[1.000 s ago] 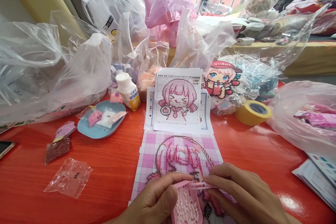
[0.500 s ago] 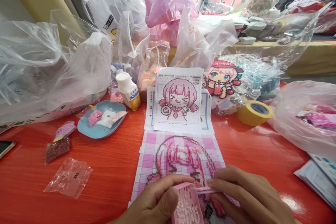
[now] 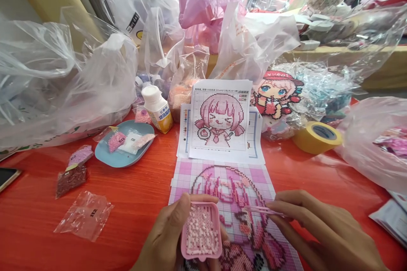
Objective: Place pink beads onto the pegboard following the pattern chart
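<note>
My left hand [image 3: 167,233] grips a small pink bead tray [image 3: 219,233], tilted toward me. Many pale pink tube beads [image 3: 202,228] lie in it. Between the thumb and fingers of my right hand [image 3: 321,224] is a pair of pink tweezers [image 3: 265,210], pointing left. Their tips are over the bead design; whether they pinch a bead is too small to tell. Under both hands lies a pegboard [image 3: 182,180] on pink-and-white checked backing, partly covered with pink and brown beads forming a face. The tray and my left hand hide its lower left part.
A printed pattern sheet [image 3: 219,152] leans behind the board. To the left are a blue dish [image 3: 110,159] with bead packets, a white bottle [image 3: 159,112] and an H2 bag [image 3: 85,216]. Yellow tape [image 3: 313,139] and a plastic bag [image 3: 375,135] stand to the right.
My left hand has moved left with the tray, turning its beads more into view. My right hand has drawn the tweezers away from the tray's edge to over the board.
</note>
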{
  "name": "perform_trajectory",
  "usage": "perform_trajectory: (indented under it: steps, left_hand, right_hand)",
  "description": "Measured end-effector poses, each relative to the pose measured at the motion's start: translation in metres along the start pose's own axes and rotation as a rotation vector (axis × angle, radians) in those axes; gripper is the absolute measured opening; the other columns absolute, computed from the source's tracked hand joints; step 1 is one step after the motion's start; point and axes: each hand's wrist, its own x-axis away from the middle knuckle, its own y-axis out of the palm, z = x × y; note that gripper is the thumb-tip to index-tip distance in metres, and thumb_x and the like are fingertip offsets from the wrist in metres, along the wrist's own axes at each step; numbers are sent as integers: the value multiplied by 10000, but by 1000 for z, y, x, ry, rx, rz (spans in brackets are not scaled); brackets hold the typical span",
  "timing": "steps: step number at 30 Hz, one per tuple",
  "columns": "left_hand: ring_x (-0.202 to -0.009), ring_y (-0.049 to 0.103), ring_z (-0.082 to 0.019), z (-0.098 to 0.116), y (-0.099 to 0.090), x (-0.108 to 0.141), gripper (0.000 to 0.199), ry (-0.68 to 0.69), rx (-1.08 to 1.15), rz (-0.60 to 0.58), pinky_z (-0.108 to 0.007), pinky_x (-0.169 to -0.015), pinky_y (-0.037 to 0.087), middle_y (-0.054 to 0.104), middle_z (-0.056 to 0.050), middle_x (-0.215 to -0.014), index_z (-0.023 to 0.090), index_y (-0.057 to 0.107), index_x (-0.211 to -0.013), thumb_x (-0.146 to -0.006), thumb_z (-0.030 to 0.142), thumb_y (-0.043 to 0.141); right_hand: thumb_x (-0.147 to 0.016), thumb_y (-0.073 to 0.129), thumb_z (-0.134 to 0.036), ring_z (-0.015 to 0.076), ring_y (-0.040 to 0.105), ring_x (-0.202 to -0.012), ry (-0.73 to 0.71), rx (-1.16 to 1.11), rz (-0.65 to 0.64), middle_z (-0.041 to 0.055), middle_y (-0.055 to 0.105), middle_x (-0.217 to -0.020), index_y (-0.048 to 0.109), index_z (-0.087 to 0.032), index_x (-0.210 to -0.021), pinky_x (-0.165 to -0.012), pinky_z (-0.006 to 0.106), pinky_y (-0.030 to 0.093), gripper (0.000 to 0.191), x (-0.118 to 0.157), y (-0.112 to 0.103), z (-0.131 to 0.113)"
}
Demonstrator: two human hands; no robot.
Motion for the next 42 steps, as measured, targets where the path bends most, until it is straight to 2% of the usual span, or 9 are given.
perform_trajectory:
  steps: [3, 5, 11, 19, 23, 28, 30, 35, 42]
  left_hand:
    - [-583, 694, -218, 0, 3, 0, 589, 85, 5, 129, -284, -521, 521, 763, -72, -709, 113, 606, -1197, -824, 568, 633]
    - [-649, 713, -247, 1, 6, 0, 586, 110, 8, 164, -300, -553, 529, 759, -77, -694, 100, 609, -1184, -822, 561, 622]
    - [-630, 712, -244, 6, 11, 2, 503, 47, 12, 235, -288, -504, 526, 755, -71, -699, 130, 660, -1047, -783, 558, 648]
    - [-416, 606, -150, 2, 7, 2, 620, 48, -40, 275, -244, -417, 493, 757, -53, -705, 132, 617, -1149, -755, 608, 667]
    - [-375, 604, -151, 0, 5, 4, 606, -12, -34, 267, -252, -394, 494, 760, -51, -709, 152, 647, -1053, -708, 648, 693]
    - [-413, 620, -147, 5, 8, 3, 460, -2, -16, 239, -214, -419, 483, 717, -41, -554, 151, 702, -887, -732, 584, 709]
    - [-406, 611, -134, 6, 9, 3, 469, -9, -38, 253, -206, -421, 482, 712, -32, -546, 149, 715, -859, -711, 594, 726]
    - [-392, 593, -121, 4, 7, 4, 697, -60, -91, 254, -198, -402, 460, 728, -40, -603, 135, 710, -947, -603, 741, 713]
    - [-396, 576, -113, 4, 8, 5, 740, -74, -114, 234, -194, -401, 459, 719, -50, -593, 116, 699, -954, -602, 767, 691]
  right_hand:
    - [-1000, 440, -226, 88, 648, -635, -12, 9, -21, 26, 675, -801, 617, -179, -941, -549, 159, 490, 192, 2, 2, 0]
    - [-1003, 434, -223, 90, 648, -650, -17, 7, -38, 32, 668, -808, 615, -171, -947, -562, 158, 489, 196, 3, 3, 0]
    - [-999, 444, -241, 97, 648, -637, -9, -24, -57, 29, 671, -800, 625, -179, -945, -545, 169, 490, 199, 5, 6, 0]
    - [-993, 444, -241, 107, 669, -632, -7, -26, -68, 25, 689, -793, 627, -194, -935, -529, 174, 497, 198, 5, 5, 0]
    - [-1012, 411, -233, 93, 663, -599, -42, -26, -67, 20, 684, -748, 620, -193, -899, -501, 163, 479, 241, -3, 4, -3]
    - [-1022, 394, -238, 85, 664, -593, -56, -90, -68, 3, 673, -710, 618, -201, -874, -507, 159, 482, 271, -7, 5, -9]
    - [-1018, 403, -235, 83, 656, -586, -51, -91, -68, 5, 669, -715, 622, -197, -881, -508, 162, 483, 262, -4, 6, -8]
    - [-989, 482, -272, 75, 650, -598, 100, 11, -2, 13, 663, -786, 632, -186, -902, -534, 151, 492, 193, 6, 8, 0]
    - [-985, 490, -291, 64, 638, -596, 170, 41, 18, 9, 650, -797, 637, -192, -915, -508, 135, 477, 190, 7, 9, 6]
